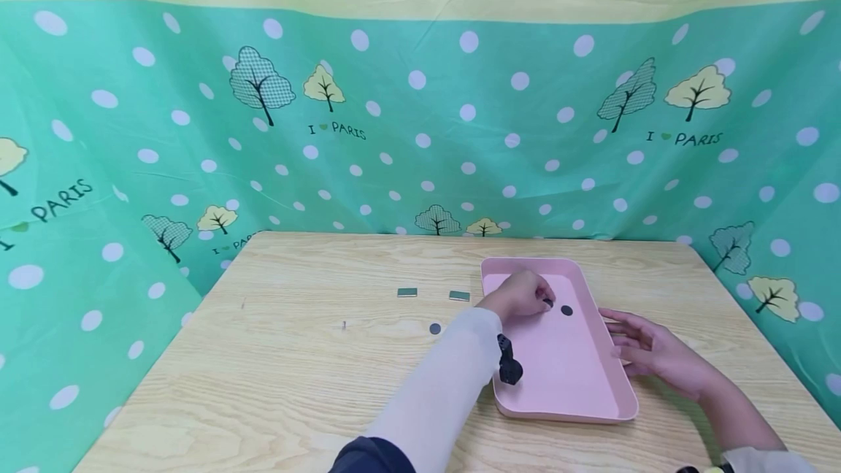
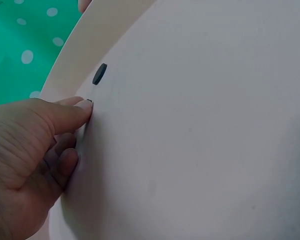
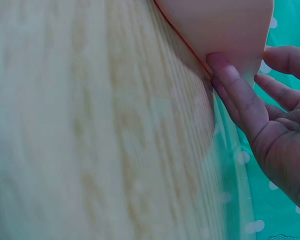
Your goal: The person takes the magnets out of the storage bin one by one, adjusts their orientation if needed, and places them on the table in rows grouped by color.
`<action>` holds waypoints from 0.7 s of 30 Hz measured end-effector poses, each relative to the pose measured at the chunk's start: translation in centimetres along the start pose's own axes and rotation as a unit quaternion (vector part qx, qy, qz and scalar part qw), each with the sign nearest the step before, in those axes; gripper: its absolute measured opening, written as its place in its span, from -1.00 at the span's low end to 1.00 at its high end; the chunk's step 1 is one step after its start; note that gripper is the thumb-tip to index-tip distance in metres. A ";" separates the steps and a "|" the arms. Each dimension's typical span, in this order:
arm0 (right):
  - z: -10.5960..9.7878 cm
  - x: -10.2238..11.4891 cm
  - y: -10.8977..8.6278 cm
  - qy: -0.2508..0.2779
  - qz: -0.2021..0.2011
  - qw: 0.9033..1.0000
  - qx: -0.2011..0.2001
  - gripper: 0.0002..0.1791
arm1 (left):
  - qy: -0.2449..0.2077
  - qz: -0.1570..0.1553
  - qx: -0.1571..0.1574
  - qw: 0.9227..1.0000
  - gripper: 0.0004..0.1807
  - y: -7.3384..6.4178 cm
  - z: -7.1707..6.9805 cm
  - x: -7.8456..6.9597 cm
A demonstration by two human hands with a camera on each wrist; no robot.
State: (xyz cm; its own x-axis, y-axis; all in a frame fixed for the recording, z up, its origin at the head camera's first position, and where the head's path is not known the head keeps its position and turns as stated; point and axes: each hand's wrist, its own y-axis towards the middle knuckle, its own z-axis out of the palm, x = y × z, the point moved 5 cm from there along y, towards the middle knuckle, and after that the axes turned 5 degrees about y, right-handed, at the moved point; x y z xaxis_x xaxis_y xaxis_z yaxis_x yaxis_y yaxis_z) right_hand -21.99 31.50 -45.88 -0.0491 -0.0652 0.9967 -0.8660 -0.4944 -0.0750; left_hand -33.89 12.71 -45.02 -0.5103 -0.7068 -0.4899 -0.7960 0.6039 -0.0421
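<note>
My left hand (image 1: 525,292) is inside the pink tray (image 1: 558,378), low over its floor near the far end. Thumb and fingers pinch a small dark disc (image 1: 548,303), mostly covered by the fingertips in the left wrist view. Just right of it, a second black disc (image 1: 567,310) lies flat on the tray floor. At the tray's right side, my right hand (image 1: 657,352) has its fingers extended, the fingertips at the outer wall. The right wrist view shows the thumb or a finger (image 3: 235,90) laid against that pink wall.
Left of the tray, a dark grey disc (image 1: 435,328) lies on the wooden table (image 1: 296,385). Two small green rectangular pieces (image 1: 407,293) sit farther back, side by side. A green dotted curtain (image 1: 394,115) hangs behind the table and along both sides.
</note>
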 end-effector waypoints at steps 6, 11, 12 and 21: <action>0.1 0.1 0.0 0.003 -0.006 1.000 0.003 -0.37 | -0.008 0.012 -0.003 1.000 -0.91 0.0 0.1 0.0; 0.2 0.1 0.0 0.002 -0.009 1.000 0.002 -0.37 | -0.019 0.027 -0.008 0.999 -0.90 0.1 -0.1 -0.2; 0.2 0.1 0.0 0.003 -0.010 1.000 0.001 -0.37 | -0.023 0.028 -0.009 0.999 -0.90 0.1 -0.1 -0.2; 0.1 0.1 0.1 0.006 -0.016 1.000 0.001 -0.41 | -0.045 0.040 -0.016 0.998 -0.86 -0.3 -1.1 -0.8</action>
State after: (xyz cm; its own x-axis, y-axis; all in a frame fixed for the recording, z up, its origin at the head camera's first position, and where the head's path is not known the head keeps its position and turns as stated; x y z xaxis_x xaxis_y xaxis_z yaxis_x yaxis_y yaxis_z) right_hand -21.97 31.35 -45.84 -0.0262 -0.0392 0.9989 -0.8662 -0.4978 -0.0422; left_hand -33.59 12.66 -43.66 -0.5423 -0.6206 -0.5664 -0.7647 0.6439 0.0266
